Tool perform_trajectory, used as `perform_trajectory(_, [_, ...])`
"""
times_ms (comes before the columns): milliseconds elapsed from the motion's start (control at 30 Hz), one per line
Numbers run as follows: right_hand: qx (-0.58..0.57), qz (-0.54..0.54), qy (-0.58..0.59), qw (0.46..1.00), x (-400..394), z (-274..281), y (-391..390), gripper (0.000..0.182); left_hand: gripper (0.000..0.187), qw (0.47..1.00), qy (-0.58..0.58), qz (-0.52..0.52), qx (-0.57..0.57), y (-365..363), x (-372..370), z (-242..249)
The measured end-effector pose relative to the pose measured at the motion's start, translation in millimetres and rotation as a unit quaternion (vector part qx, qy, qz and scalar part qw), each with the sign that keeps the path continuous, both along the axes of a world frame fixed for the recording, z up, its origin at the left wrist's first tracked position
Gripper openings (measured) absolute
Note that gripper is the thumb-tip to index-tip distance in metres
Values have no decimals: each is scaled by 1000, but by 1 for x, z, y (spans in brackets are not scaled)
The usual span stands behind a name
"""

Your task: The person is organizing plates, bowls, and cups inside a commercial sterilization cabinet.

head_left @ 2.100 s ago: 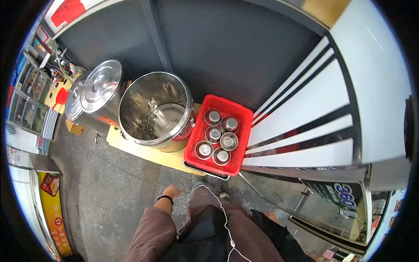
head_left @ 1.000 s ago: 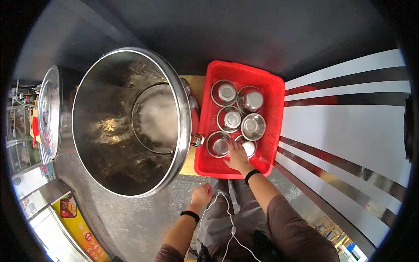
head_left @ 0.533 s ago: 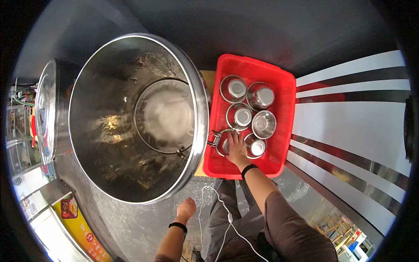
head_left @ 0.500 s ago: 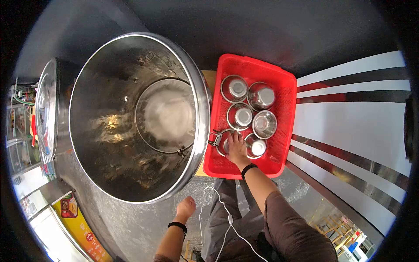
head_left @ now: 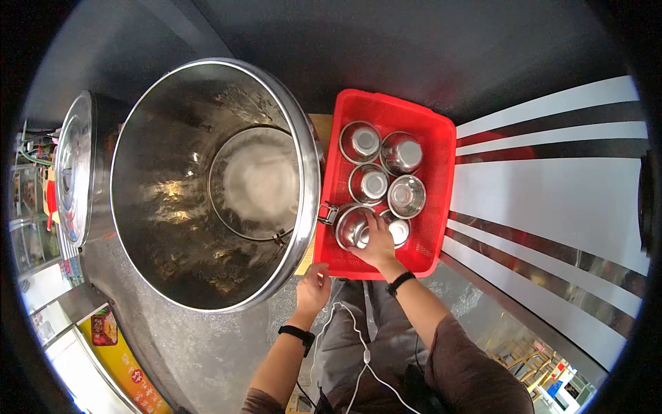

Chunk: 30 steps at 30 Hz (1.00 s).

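My right hand (head_left: 376, 243) reaches into the red plastic basket (head_left: 420, 267), its thumb and fingers spread around a steel bowl (head_left: 350, 226) at the near left corner. Part of that bowl is covered by the hand. Just beside it, another steel bowl (head_left: 398, 231) is partly behind my fingers. Several more steel bowls, mostly bottom up, fill the basket's middle, and one bowl (head_left: 406, 196) shows its inside. My left hand (head_left: 314, 290) is at the basket's near left corner, holding nothing, fingers loosely bent and apart with the tips close to the rim.
A large, deep steel barrel (head_left: 309, 138) stands left of the basket, its latch (head_left: 328, 213) almost against the basket's side. Farther left is a lidded steel container (head_left: 74, 169). A dark wall rises behind, and a white cable (head_left: 366, 355) hangs in front of my legs.
My left hand has risen toward the basket's near corner, and its fingers have loosened from a fist. My right hand has shifted slightly on the bowl, uncovering more of it. The view has moved a little.
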State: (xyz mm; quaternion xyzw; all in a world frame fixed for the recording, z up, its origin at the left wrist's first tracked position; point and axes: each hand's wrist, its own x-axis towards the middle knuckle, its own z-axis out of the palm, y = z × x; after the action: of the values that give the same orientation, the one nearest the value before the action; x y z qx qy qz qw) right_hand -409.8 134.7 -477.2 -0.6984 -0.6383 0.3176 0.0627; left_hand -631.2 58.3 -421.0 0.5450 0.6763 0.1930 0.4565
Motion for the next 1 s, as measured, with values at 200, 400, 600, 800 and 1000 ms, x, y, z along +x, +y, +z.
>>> perform_trajectory(200, [-26,12,162,986,24,33,-26,116,34,995,-50,-65,-52,7,0,-4])
perform_trajectory(400, [-59,35,277,958,32,56,-25,113,18,991,-109,-14,-82,-2,5,-8])
perform_trajectory(600, [-79,-24,278,957,31,47,-28,97,14,986,-112,-51,-111,15,7,-19])
perform_trajectory(800, [-12,-213,187,959,51,-31,-52,67,14,976,-176,2,-126,28,19,-19])
perform_trajectory(1000, [-30,33,-10,999,42,-25,-29,77,15,964,-210,39,-158,14,13,-27])
